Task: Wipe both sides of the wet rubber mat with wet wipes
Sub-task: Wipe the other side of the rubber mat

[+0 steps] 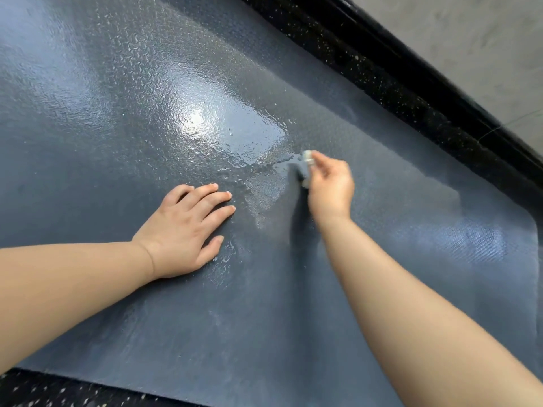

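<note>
A large blue-grey rubber mat (147, 113) lies flat and fills most of the view, wet and glossy across its middle and upper left, duller on the right. My left hand (185, 230) rests palm down on the mat with straight fingers spread, just left of a patch of droplets. My right hand (330, 183) grips a small bunched grey-white wet wipe (306, 167) and holds it against the mat at the edge of the shiny wet patch. Most of the wipe is hidden by my fingers and blurred.
The mat lies on a black speckled counter (382, 63) that shows along the upper right and at the bottom left corner. Beyond the counter's edge at the top right is a grey floor (484, 39). The mat's rounded corner (529, 227) is at the right.
</note>
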The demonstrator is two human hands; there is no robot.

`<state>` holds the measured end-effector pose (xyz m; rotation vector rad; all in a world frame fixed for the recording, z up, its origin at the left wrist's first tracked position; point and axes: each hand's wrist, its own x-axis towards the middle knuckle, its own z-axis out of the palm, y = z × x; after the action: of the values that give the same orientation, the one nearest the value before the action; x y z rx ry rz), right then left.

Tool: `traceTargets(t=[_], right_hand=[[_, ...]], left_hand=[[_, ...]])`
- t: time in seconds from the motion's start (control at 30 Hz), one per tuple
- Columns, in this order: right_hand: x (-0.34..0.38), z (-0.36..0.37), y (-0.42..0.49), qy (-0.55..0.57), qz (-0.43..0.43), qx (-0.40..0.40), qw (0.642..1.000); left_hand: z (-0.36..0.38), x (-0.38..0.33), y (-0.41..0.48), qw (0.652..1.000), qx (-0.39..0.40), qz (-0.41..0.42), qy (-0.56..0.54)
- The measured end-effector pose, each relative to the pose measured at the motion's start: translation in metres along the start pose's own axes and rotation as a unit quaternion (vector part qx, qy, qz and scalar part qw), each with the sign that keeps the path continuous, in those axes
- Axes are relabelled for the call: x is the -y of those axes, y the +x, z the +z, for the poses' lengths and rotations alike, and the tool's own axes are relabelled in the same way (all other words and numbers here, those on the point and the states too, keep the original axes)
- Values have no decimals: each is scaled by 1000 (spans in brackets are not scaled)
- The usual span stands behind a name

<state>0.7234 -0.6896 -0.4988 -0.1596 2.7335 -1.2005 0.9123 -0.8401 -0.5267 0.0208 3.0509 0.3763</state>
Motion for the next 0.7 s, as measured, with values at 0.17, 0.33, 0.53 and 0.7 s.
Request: traceTargets(t=[0.17,0.33,0.53,0.7], right_hand=[[-29,-23,62,-21,182,-108,977],[-4,16,28,-114,108,-41,987],[10,9,-10,-20,1,203,979],[-3,-29,64,5,91,-45,995]], left_hand=[[-5,-1,9,1000,-23,-15,-7],[-12,-1,52,993,-59,-100,-27],[-4,5,64,989,-69,-133,-15],[-3,6,66,989,-71,-132,-9]])
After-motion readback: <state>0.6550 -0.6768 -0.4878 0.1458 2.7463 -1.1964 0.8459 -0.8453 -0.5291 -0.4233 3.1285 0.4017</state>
